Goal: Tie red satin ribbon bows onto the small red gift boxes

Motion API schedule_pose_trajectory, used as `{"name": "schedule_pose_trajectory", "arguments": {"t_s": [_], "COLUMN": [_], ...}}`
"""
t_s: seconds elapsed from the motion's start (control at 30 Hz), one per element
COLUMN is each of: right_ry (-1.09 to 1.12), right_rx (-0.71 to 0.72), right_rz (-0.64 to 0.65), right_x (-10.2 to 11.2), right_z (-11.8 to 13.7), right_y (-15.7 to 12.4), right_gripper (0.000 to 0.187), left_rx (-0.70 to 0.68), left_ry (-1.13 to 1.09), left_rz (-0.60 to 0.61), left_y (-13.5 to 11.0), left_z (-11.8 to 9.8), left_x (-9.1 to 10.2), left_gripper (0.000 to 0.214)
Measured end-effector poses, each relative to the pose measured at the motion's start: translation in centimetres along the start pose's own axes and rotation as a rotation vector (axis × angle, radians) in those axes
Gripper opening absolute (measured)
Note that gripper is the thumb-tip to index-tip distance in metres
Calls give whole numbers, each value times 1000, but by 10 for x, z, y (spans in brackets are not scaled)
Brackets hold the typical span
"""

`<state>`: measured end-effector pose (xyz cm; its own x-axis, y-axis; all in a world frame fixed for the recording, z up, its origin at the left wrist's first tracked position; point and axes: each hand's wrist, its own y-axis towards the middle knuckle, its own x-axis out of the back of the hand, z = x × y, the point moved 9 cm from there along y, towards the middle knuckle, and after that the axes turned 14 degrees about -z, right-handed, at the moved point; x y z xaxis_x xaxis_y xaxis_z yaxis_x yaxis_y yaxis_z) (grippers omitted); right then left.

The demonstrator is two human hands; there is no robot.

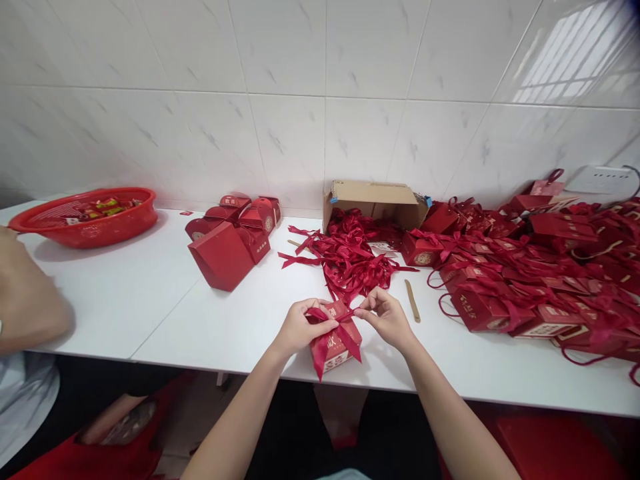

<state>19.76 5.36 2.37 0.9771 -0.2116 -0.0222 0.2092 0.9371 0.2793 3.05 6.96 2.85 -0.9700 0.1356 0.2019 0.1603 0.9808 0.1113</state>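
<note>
Left hand (pixel 305 327) and right hand (pixel 385 319) pinch ribbon (pixel 354 345) on box (pixel 335 347), long axis roughly wallward.

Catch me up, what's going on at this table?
A person has both hands on a ribbon across a small red box at the table's front edge. The left hand holds it over the box; the fingers of the right hand pinch another part. Loose ribbons spill from a cardboard carton just beyond. Many ribboned boxes are massed to the right.
</note>
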Motion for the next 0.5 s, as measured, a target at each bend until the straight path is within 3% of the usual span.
{"name": "schedule_pose_trajectory", "arguments": {"t_s": [0.13, 0.23, 0.33, 0.4, 0.5], "right_ry": [0, 16, -30, -75, -91], "right_rx": [61, 78, 70, 67, 64], "right_rz": [86, 293, 542, 628, 640], "right_x": [-1, -6, -18, -27, -40], "right_z": [3, 0, -6, -8, -7], "right_y": [-1, -6, -18, -25, -31], "right_gripper": [23, 61, 104, 109, 105], "left_rx": [-39, -67, -41, 34, 106], "left_ry": [-23, -105, -181, -213, -199], "left_rz": [3, -73, -224, -308, -351], "left_y": [-1, -1, 0, -1, -3], "left_z": [-3, 2, 27, 52, 80], "left_x": [0, 10, 27, 36, 39], "left_gripper": [22, 36, 46, 53, 55]}}
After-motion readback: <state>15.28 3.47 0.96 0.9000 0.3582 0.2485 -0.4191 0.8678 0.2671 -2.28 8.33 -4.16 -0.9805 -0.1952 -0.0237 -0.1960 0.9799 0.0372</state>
